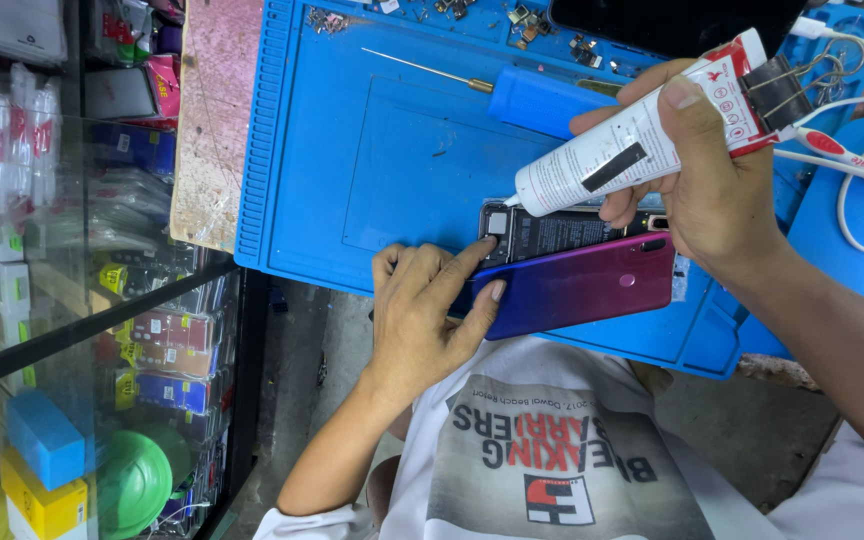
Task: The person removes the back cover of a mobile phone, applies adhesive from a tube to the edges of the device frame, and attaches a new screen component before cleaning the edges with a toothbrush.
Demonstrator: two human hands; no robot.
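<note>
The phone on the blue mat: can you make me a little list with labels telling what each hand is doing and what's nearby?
Left hand: presses on the opened phone and its purple-blue back cover
Right hand: holds a white glue tube, nozzle tip at the phone's top corner
Tube end: folded, pinched by a black binder clip
Surface: blue work mat
Nearby: thin metal probe, white cables

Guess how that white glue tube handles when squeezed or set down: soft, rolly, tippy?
The white glue tube looks soft-walled: its tail is rolled and pinched by a black binder clip, so it likely dents under the right hand. Round body, so probably apt to roll on the blue mat, though the clip may check that. Likely light.
</note>
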